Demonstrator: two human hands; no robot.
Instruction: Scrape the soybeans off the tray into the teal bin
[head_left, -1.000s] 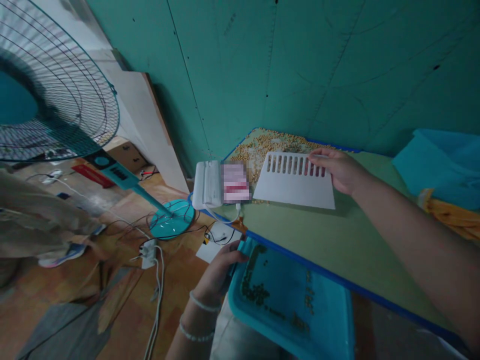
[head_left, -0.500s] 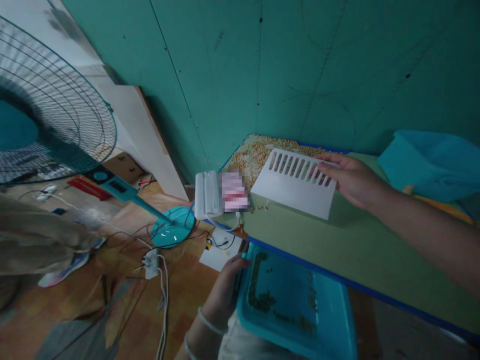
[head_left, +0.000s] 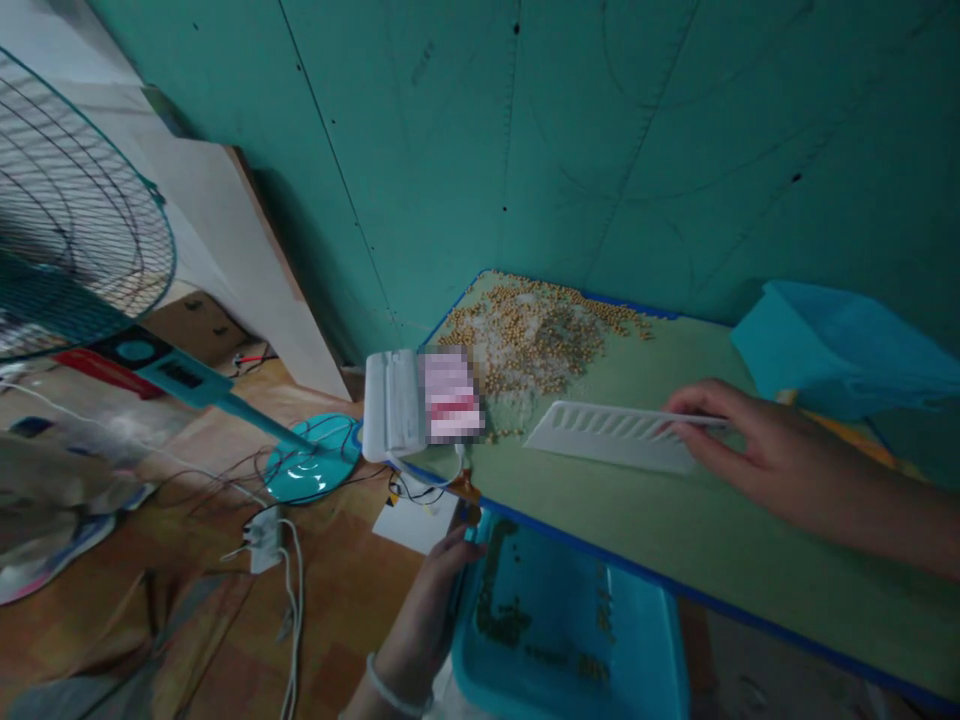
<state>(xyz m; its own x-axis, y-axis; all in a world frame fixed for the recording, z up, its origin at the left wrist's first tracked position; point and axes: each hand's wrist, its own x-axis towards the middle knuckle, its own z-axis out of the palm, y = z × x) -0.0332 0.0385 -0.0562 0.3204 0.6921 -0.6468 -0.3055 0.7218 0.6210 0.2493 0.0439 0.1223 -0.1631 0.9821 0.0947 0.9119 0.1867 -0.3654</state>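
Observation:
My right hand (head_left: 739,440) is closed on one end of a white slotted plastic panel (head_left: 622,453), thumb and fingers along its slotted upper edge. The panel slants just over or on the green tabletop (head_left: 757,545); I cannot tell if it touches. Beyond it lies a spread of yellow soybean-like beans (head_left: 525,330) mixed with whitish bits. Below the table's front edge, my left hand (head_left: 439,585) grips the left rim of a blue plastic tub (head_left: 681,640). Some beans lie along the tub's bottom. Its fingers are partly hidden by the rim.
A white device (head_left: 390,405) with a cable sits at the table's left corner beside a blurred pink item (head_left: 452,395). A blue bin (head_left: 840,350) stands at right against the green wall (head_left: 420,150). A fan (head_left: 187,375), a power strip (head_left: 262,535) and a person's foot are at left.
My right hand has lowered the white slotted panel toward me and tipped it flatter to view, uncovering more of the beans. My left hand still holds the tub. The whole view has shifted slightly.

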